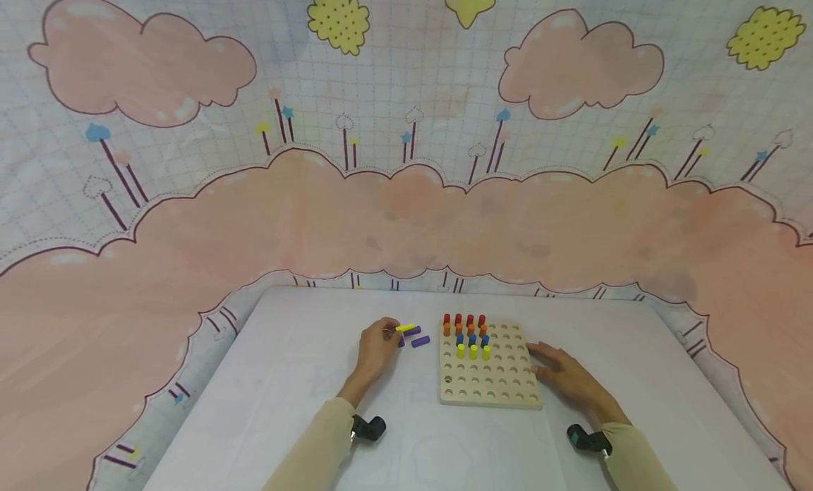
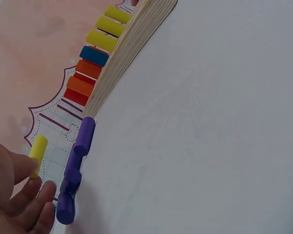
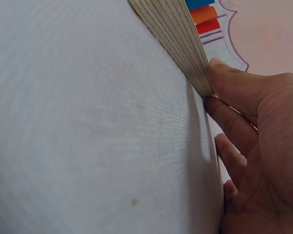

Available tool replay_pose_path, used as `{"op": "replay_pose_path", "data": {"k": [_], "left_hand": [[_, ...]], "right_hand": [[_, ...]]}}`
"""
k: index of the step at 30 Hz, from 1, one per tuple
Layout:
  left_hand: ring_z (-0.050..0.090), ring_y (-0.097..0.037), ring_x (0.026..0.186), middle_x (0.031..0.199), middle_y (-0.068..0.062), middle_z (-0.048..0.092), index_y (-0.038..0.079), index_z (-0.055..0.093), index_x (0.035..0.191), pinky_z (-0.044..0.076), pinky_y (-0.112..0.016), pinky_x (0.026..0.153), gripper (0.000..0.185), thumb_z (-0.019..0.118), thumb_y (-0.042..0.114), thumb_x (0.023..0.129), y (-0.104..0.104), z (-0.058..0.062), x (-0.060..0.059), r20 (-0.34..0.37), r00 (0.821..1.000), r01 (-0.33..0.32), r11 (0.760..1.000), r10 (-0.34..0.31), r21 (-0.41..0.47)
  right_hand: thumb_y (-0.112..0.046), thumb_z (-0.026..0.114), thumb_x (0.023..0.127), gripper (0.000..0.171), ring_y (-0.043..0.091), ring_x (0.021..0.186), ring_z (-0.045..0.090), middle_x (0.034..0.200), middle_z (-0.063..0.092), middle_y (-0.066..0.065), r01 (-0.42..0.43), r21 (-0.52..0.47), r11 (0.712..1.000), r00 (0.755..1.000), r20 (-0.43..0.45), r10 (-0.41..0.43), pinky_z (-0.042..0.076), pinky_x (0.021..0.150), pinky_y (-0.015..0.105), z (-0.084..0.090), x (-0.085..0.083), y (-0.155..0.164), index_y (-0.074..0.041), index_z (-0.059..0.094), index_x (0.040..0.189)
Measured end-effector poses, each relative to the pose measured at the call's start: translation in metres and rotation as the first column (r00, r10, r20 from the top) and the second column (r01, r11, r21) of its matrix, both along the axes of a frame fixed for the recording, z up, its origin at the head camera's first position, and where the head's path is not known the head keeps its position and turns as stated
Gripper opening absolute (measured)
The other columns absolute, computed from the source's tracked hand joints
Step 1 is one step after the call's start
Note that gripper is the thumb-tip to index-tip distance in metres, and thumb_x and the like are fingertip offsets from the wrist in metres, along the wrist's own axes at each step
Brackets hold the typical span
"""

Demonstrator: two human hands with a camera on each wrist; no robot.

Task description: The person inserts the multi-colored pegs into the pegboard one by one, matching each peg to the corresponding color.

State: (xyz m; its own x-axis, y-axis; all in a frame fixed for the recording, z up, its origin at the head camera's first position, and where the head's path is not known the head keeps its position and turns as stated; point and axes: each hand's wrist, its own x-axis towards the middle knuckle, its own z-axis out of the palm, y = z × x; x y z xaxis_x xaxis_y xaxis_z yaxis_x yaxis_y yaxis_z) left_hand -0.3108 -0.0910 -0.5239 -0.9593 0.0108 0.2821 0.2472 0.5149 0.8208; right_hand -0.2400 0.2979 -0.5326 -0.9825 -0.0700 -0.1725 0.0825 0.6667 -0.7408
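A wooden pegboard (image 1: 492, 385) lies on the white table, with rows of red, orange, blue and yellow pegs (image 1: 470, 334) standing in its far left holes. My left hand (image 1: 376, 350) pinches a yellow peg (image 1: 404, 327) just left of the board; the left wrist view shows that yellow peg (image 2: 37, 151) held above the table. Purple pegs (image 1: 419, 341) lie loose beside that hand, also seen as purple pegs (image 2: 82, 139) in a line. My right hand (image 1: 562, 371) rests flat against the board's right edge (image 3: 185, 44), its fingers (image 3: 234, 92) touching the wood.
The white table (image 1: 286, 406) ends at a cartoon cloud backdrop (image 1: 406, 159) hanging behind and around it. Wrist cameras (image 1: 368, 427) sit on both sleeves.
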Motion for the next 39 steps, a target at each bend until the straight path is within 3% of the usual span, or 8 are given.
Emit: {"op": "replay_pose_path", "data": {"k": [5, 10, 16, 26, 31, 39], "left_hand": [[0.071, -0.025, 0.089, 0.104, -0.016, 0.069, 0.001, 0.069, 0.102, 0.058, -0.029, 0.073, 0.015, 0.067, 0.001, 0.087, -0.005, 0.002, 0.001, -0.017, 1.0, -0.015, 0.996, 0.017, 0.083], [0.066, -0.021, 0.089, 0.103, -0.013, 0.068, 0.003, 0.069, 0.103, 0.055, -0.027, 0.076, 0.016, 0.068, 0.003, 0.087, -0.009, 0.004, 0.002, -0.007, 1.0, -0.027, 0.996, 0.028, 0.09], [0.062, -0.015, 0.082, 0.094, -0.009, 0.069, 0.005, 0.069, 0.102, 0.052, -0.021, 0.07, 0.016, 0.07, 0.004, 0.086, -0.012, 0.004, 0.002, 0.029, 0.999, -0.024, 0.995, 0.021, 0.099], [0.061, -0.014, 0.084, 0.092, -0.007, 0.069, 0.005, 0.066, 0.101, 0.05, -0.02, 0.073, 0.019, 0.074, 0.007, 0.084, -0.006, 0.014, 0.007, 0.024, 1.0, 0.01, 0.988, -0.013, 0.155], [0.067, -0.019, 0.091, 0.097, -0.008, 0.07, 0.005, 0.067, 0.103, 0.055, -0.022, 0.077, 0.017, 0.072, 0.006, 0.086, 0.002, 0.02, 0.013, 0.019, 0.999, 0.04, 0.984, -0.044, 0.176], [0.067, -0.019, 0.095, 0.103, -0.007, 0.071, 0.005, 0.068, 0.111, 0.055, -0.023, 0.081, 0.021, 0.068, 0.008, 0.09, 0.017, 0.022, 0.023, 0.0, 0.993, 0.117, 0.984, -0.118, 0.131]], "right_hand": [[-0.041, 0.063, 0.093, 0.061, 0.049, 0.149, 0.003, 0.163, 0.018, 0.02, -0.009, -0.009, 1.0, 1.0, 0.0, 0.009, -0.001, 0.113, 0.071, -0.001, 0.0, 0.001, -0.02, 0.045, 0.147], [-0.041, 0.063, 0.093, 0.061, 0.05, 0.148, 0.004, 0.162, 0.019, 0.022, -0.029, -0.004, 1.0, 0.999, -0.017, 0.029, 0.001, 0.112, 0.072, -0.001, -0.001, 0.002, -0.019, 0.045, 0.147], [-0.039, 0.062, 0.094, 0.059, 0.049, 0.148, 0.006, 0.162, 0.02, 0.021, -0.028, 0.014, 1.0, 0.999, -0.028, 0.028, 0.002, 0.113, 0.072, -0.001, 0.0, 0.002, -0.019, 0.045, 0.147], [-0.036, 0.062, 0.094, 0.058, 0.049, 0.149, 0.004, 0.162, 0.019, 0.021, -0.017, -0.005, 1.0, 1.0, -0.018, 0.017, 0.001, 0.113, 0.071, -0.002, 0.001, -0.001, -0.019, 0.045, 0.147], [-0.036, 0.062, 0.095, 0.058, 0.049, 0.149, 0.004, 0.162, 0.019, 0.021, -0.014, -0.002, 1.0, 1.0, -0.02, 0.014, 0.0, 0.113, 0.071, -0.002, 0.0, 0.0, -0.019, 0.045, 0.147], [-0.044, 0.063, 0.091, 0.064, 0.05, 0.148, 0.004, 0.162, 0.018, 0.021, -0.001, -0.008, 1.0, 1.0, -0.001, 0.001, 0.0, 0.112, 0.072, -0.003, 0.002, -0.001, -0.02, 0.045, 0.147]]}}
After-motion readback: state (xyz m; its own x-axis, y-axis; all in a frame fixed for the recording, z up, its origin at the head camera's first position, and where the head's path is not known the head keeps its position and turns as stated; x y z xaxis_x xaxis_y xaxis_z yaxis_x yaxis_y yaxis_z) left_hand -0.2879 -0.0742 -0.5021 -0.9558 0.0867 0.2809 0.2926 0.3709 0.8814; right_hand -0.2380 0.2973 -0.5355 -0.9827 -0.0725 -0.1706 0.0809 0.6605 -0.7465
